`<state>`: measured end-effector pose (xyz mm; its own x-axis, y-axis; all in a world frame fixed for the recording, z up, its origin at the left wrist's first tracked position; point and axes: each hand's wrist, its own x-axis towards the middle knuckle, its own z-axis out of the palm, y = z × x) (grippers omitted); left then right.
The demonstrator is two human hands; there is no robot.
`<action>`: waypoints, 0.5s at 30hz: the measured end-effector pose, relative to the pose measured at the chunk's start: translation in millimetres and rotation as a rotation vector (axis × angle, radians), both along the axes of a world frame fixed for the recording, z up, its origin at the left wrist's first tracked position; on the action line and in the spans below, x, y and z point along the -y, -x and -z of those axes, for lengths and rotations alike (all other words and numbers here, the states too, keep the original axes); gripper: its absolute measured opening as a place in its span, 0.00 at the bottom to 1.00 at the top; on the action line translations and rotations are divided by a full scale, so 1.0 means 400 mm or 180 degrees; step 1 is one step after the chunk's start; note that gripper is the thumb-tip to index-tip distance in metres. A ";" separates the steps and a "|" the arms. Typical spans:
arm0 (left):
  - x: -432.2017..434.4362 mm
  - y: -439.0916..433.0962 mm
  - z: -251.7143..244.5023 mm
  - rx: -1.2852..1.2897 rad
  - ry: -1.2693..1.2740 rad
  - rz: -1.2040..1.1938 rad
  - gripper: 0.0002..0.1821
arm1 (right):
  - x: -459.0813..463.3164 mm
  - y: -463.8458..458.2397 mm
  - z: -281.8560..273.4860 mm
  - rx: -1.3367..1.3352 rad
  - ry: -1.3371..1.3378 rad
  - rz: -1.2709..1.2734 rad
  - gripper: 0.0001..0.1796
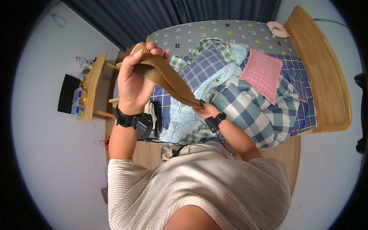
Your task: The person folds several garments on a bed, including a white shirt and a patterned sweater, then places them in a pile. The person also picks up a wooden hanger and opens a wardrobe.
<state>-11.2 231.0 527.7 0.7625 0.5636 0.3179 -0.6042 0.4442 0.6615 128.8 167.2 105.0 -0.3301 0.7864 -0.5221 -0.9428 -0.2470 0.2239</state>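
A brown knitted sock (172,82) with a ribbed cuff is stretched slantwise between both hands above the bed. My left hand (138,77) grips the cuff, thumb on the near side and fingers curled over its top. Lower and to the right, my right hand (205,110) pinches the narrow far end of the sock. Beneath it lie a light blue checked cloth (187,122) and a dark blue plaid pillow (202,67). Each wrist bears a black strapped device.
A bunched checked quilt (247,112) and a pink plaid pillow (263,75) lie on the bed, beside its wooden headboard (322,74). Folded garments (151,115) sit at the bed's left end. A wooden desk (93,89) with plastic boxes (78,103) stands at the left wall.
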 end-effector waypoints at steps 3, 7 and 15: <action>0.006 0.058 -0.015 -0.0245 -0.0201 -0.0365 0.05 | -0.013 -0.030 0.040 -0.0049 -0.0059 0.0204 0.16; 0.001 0.165 -0.019 -0.0558 -0.0924 -0.0666 0.10 | -0.002 -0.075 0.067 0.0157 0.0080 0.0559 0.13; -0.002 0.384 0.084 -0.1772 -0.0594 -0.1675 0.09 | 0.011 -0.187 0.029 0.0670 0.0000 0.1553 0.20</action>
<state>-164.9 231.7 493.9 0.4852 0.8695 0.0925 -0.2621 0.0436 0.9641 203.8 162.9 93.4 0.1861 0.8224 -0.5376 -0.9727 0.2316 0.0175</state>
